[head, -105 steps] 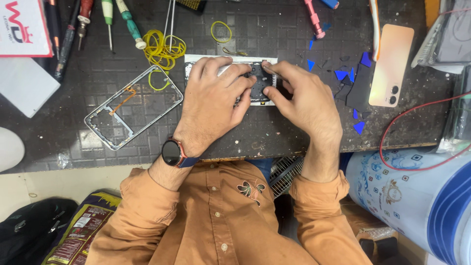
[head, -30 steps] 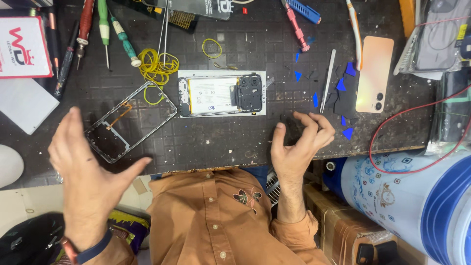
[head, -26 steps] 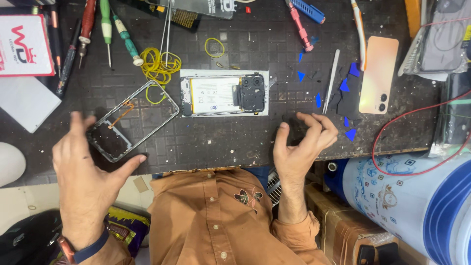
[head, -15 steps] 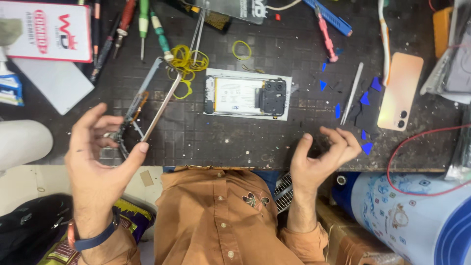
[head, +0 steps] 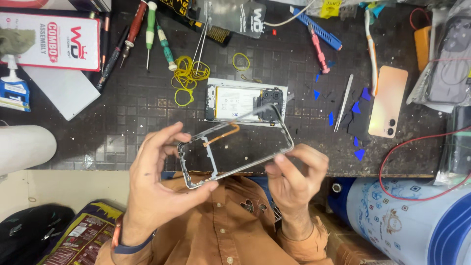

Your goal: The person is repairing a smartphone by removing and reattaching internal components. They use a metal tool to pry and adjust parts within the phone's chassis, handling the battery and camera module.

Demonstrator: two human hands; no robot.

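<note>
Silver metal phone frame (head: 235, 149), empty in the middle with an orange flex strip inside, is held tilted above the near edge of the dark work mat (head: 137, 105). Opened phone body (head: 245, 103) lies flat just behind it; yellow rubber bands (head: 189, 73), screwdrivers (head: 157, 34), peach back cover (head: 387, 102) around. Left hand (head: 159, 189) pinches the frame's left end, thumb under, fingers curled over. Right hand (head: 294, 179) grips the lower right edge between thumb and fingertips.

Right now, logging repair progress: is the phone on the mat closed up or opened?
Opened: the phone shows its battery and boards, and its back cover lies apart.
</note>
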